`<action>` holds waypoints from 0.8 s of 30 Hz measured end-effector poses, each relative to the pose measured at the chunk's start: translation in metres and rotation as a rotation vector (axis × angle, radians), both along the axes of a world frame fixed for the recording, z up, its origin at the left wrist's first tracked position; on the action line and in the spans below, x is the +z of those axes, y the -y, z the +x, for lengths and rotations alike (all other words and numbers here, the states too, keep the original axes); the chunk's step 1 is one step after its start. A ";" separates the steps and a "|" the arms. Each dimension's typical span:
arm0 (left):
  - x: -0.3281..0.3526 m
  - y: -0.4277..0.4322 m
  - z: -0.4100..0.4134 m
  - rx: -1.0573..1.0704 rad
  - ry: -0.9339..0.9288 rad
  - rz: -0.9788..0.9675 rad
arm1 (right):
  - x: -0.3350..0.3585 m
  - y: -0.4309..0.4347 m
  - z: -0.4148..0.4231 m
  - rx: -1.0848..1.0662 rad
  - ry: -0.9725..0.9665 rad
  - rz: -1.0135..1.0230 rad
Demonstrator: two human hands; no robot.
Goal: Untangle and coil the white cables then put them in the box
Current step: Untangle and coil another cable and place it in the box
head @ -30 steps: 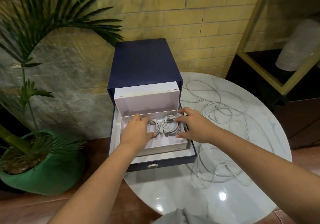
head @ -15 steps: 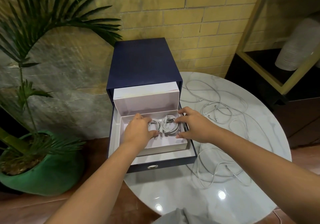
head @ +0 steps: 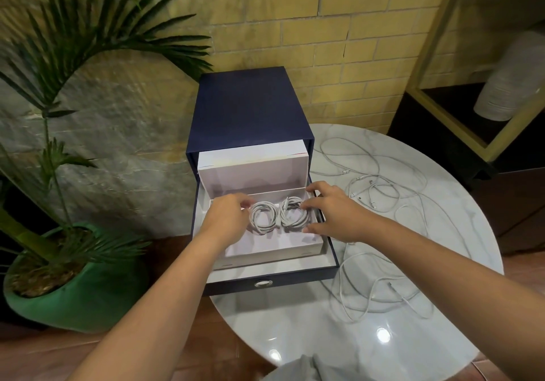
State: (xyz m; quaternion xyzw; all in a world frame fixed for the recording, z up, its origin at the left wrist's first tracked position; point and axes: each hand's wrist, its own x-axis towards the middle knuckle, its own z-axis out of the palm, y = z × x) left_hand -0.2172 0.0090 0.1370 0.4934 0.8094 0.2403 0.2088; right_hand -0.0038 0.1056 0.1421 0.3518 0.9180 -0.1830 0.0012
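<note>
Tangled cables [head: 361,178] right of box [head: 250,109]

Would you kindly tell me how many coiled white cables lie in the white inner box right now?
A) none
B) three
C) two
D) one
C: a left coil and a right coil lie side by side in the white inner box, while the loose cables are spread on the table.
</note>
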 end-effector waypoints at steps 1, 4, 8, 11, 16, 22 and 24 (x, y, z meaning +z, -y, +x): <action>0.000 0.000 -0.001 0.003 0.002 0.002 | 0.000 0.000 0.000 0.000 -0.011 0.003; 0.004 0.001 0.001 -0.004 -0.018 0.049 | 0.002 -0.002 0.004 -0.006 -0.086 0.001; 0.016 -0.001 0.019 -0.004 -0.008 0.184 | 0.010 -0.007 0.020 -0.030 -0.249 0.049; 0.024 -0.007 0.045 -0.096 0.020 0.306 | 0.016 -0.011 0.042 -0.082 -0.343 0.058; 0.023 -0.022 0.114 -0.346 0.118 0.344 | 0.014 -0.017 0.094 -0.160 -0.394 0.003; 0.002 -0.039 0.173 -0.500 0.166 0.250 | -0.004 -0.027 0.146 -0.221 -0.329 -0.045; -0.009 -0.045 0.189 -0.493 0.205 0.189 | -0.016 -0.032 0.163 -0.243 -0.282 -0.060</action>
